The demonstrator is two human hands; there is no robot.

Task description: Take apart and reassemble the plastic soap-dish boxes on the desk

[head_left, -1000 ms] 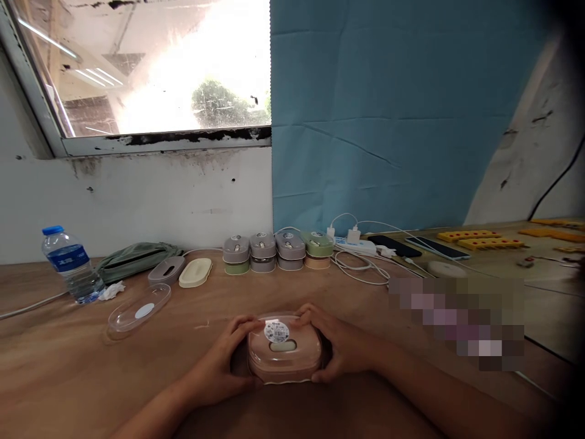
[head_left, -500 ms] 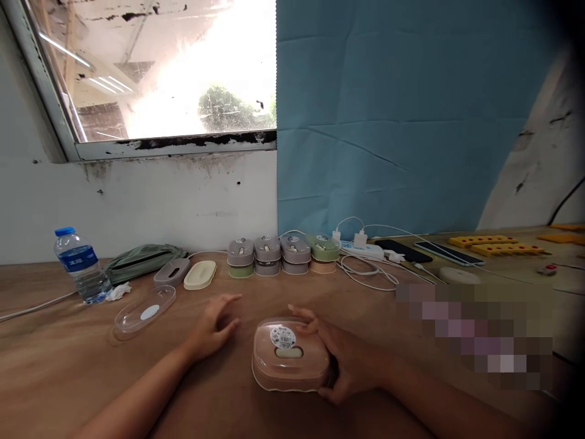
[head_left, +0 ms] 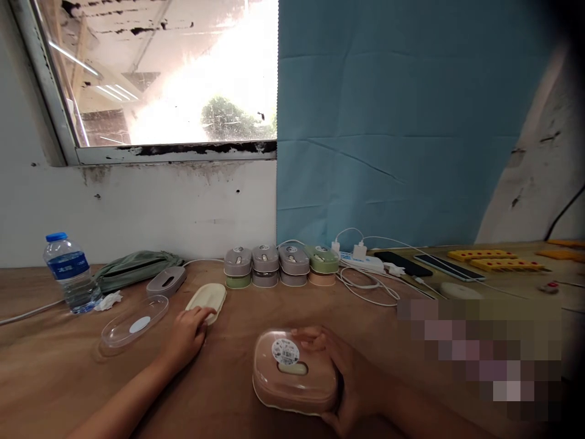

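Note:
My right hand (head_left: 350, 378) is wrapped round the right side of a pinkish-brown oval box (head_left: 295, 396). The box has a clear cover, a round printed sticker (head_left: 286, 352) and a slot on top showing a cream piece inside. My left hand (head_left: 187, 335) has its fingers bent over the near edge of a shallow cream oval tray (head_left: 208, 299) and grips it there; the thumb is partly hidden. To the left of that hand lies a clear oval cover (head_left: 121, 332) with a white round sticker. Behind it rests a grey slotted lid (head_left: 167, 281).
Several stacked oval boxes (head_left: 265, 268) stand in a row along the wall. A water bottle (head_left: 70, 274), crumpled tissue (head_left: 108, 301) and green pouch (head_left: 137, 268) are at left. On the right lie a power strip (head_left: 363, 262), white cables, phones (head_left: 450, 268) and yellow strips (head_left: 507, 263).
My left hand has moved forward and left from the bare table onto the cream tray, which has shifted toward me and right. My right hand stays on the pinkish-brown box.

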